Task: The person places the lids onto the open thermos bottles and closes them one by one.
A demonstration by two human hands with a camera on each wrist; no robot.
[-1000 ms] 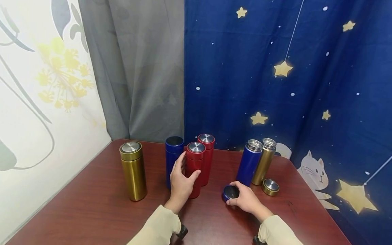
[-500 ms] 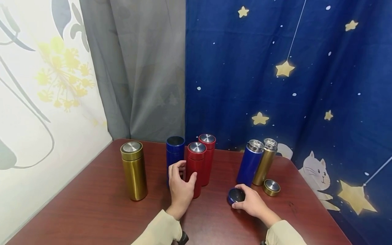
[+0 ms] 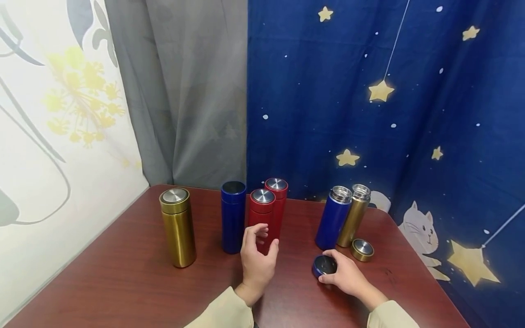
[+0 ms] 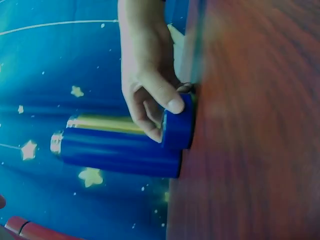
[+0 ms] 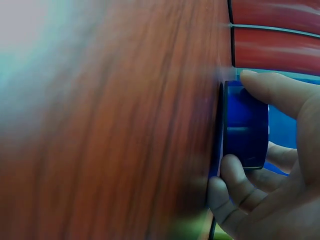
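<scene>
My right hand (image 3: 348, 276) pinches a blue thermos lid (image 3: 324, 266) between thumb and fingers, low over the table. In the right wrist view the lid (image 5: 246, 125) is upright-side up, its lower edge right at the wood. Behind it stands the uncapped blue thermos (image 3: 333, 219), its steel mouth bare. My left hand (image 3: 257, 269) hovers in front of the nearer red thermos (image 3: 261, 207), fingers loosely bent and holding nothing; it hides the bottle's lower part. The other red thermos (image 3: 280, 205) stands just behind.
An uncapped gold thermos (image 3: 356, 218) stands beside the open blue one, with a gold lid (image 3: 362, 250) lying in front. A capped blue thermos (image 3: 233, 218) and a capped gold one (image 3: 179, 230) stand to the left. Curtains back the reddish-brown table (image 3: 135, 282).
My left hand has come away from the red thermos, down and then rightward toward me. My right hand has shifted the blue lid a little to the right.
</scene>
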